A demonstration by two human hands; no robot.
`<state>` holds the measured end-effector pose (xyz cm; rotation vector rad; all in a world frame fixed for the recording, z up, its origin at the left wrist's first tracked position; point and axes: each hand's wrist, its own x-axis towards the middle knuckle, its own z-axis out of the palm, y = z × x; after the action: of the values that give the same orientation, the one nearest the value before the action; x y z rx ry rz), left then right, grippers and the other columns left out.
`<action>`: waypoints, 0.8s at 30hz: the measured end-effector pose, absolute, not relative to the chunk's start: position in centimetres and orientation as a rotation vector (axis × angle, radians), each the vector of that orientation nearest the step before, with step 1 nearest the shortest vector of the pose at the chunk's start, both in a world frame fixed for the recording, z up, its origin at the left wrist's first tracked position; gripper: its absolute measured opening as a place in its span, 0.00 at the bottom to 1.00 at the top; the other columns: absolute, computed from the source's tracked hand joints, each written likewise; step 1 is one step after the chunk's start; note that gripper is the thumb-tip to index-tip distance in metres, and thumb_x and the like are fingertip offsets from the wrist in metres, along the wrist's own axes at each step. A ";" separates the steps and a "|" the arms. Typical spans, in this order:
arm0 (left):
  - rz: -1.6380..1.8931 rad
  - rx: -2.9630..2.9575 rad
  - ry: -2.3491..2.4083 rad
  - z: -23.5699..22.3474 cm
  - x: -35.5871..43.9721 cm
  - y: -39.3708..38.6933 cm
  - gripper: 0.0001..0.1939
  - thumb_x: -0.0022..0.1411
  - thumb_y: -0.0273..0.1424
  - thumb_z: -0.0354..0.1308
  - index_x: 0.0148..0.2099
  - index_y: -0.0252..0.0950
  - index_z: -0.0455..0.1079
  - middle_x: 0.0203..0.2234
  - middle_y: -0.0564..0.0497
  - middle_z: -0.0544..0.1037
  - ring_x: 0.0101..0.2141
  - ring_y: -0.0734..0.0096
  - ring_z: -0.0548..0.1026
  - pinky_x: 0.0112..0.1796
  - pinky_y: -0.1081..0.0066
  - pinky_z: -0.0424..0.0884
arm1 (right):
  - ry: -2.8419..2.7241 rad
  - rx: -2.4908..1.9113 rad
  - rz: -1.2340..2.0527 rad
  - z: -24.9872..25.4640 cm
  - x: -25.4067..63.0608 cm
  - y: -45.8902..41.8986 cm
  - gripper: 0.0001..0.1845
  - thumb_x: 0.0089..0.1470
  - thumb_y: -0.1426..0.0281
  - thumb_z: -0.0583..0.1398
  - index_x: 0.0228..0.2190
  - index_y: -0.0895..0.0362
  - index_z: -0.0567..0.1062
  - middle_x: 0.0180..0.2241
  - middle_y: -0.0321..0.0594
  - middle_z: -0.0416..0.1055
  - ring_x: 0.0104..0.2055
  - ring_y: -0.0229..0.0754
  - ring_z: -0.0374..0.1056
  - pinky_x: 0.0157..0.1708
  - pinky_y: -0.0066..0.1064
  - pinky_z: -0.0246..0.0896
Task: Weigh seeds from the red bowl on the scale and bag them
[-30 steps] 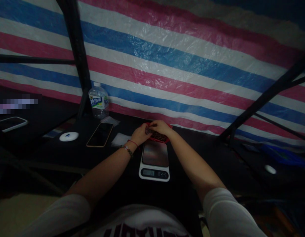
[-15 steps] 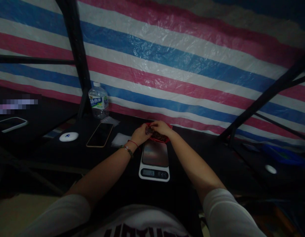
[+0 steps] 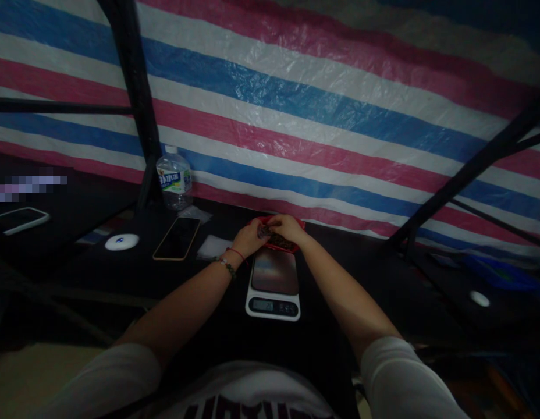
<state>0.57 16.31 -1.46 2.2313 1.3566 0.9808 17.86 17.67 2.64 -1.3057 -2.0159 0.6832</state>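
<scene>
Shiny metal weighing plate (image 3: 275,272), smooth white plastic scale body (image 3: 249,308), crinkled glossy plastic striped sheeting (image 3: 296,122), clear plastic bottle (image 3: 176,185), smooth dark phone screen (image 3: 177,238), matt black tabletop (image 3: 357,259)

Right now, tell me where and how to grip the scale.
Best grip is probably both long white edges of the scale, coming from the near end, by the display: it lies flat and rectangular, that end is unobstructed, while the left hand and right hand crowd the red container at the far end.

Labelled bottle (image 3: 176,181), gold-edged phone (image 3: 177,239), white disc (image 3: 122,242), striped sheeting (image 3: 291,107)
</scene>
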 end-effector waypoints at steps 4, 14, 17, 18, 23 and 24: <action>0.974 2.208 1.389 -1.5 0.6 16.4 0.24 0.54 0.35 0.62 0.53 0.37 0.63 0.40 0.46 0.77 0.41 0.61 0.77 0.39 0.70 0.70 | -2.007 -1.285 0.673 2.8 17.7 17.1 0.13 0.44 0.81 0.60 0.34 0.60 0.78 0.36 0.41 0.77 0.37 0.39 0.73 0.42 0.30 0.66; 1.039 2.173 1.320 -1.6 0.6 16.3 0.21 0.53 0.36 0.62 0.48 0.37 0.64 0.39 0.48 0.78 0.40 0.61 0.77 0.38 0.69 0.71 | -1.821 -1.358 0.408 2.3 19.1 15.6 0.10 0.51 0.72 0.58 0.35 0.59 0.77 0.37 0.43 0.76 0.40 0.42 0.71 0.45 0.35 0.64; 1.069 2.192 1.180 -1.6 0.7 16.2 0.20 0.52 0.36 0.63 0.46 0.37 0.64 0.41 0.48 0.78 0.40 0.62 0.77 0.38 0.69 0.72 | -1.756 -1.319 0.522 1.4 19.6 14.3 0.20 0.49 0.69 0.61 0.45 0.59 0.73 0.42 0.44 0.75 0.40 0.41 0.71 0.44 0.34 0.66; 1.081 2.204 1.132 -1.6 0.8 16.1 0.20 0.52 0.37 0.63 0.45 0.37 0.64 0.40 0.47 0.78 0.40 0.62 0.77 0.38 0.68 0.72 | -1.761 -1.288 0.589 1.0 19.6 13.9 0.25 0.47 0.68 0.63 0.49 0.58 0.71 0.44 0.45 0.74 0.40 0.42 0.72 0.43 0.35 0.67; 1.133 2.256 0.948 -1.0 1.6 15.1 0.18 0.53 0.38 0.61 0.43 0.36 0.63 0.36 0.46 0.78 0.37 0.61 0.78 0.36 0.67 0.72 | -1.736 -1.206 0.688 0.0 19.4 12.4 0.28 0.45 0.68 0.66 0.50 0.55 0.71 0.47 0.44 0.73 0.47 0.44 0.71 0.49 0.38 0.65; 1.142 2.251 0.925 -0.7 1.7 14.8 0.18 0.53 0.37 0.61 0.43 0.36 0.63 0.36 0.46 0.78 0.37 0.62 0.78 0.36 0.67 0.72 | -1.725 -1.204 0.677 0.1 19.5 12.1 0.27 0.45 0.68 0.66 0.49 0.54 0.71 0.47 0.43 0.74 0.47 0.44 0.71 0.49 0.39 0.65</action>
<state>1.71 14.85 -0.71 2.2507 0.9249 1.1416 19.47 12.09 0.10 -1.2041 -1.7247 0.6769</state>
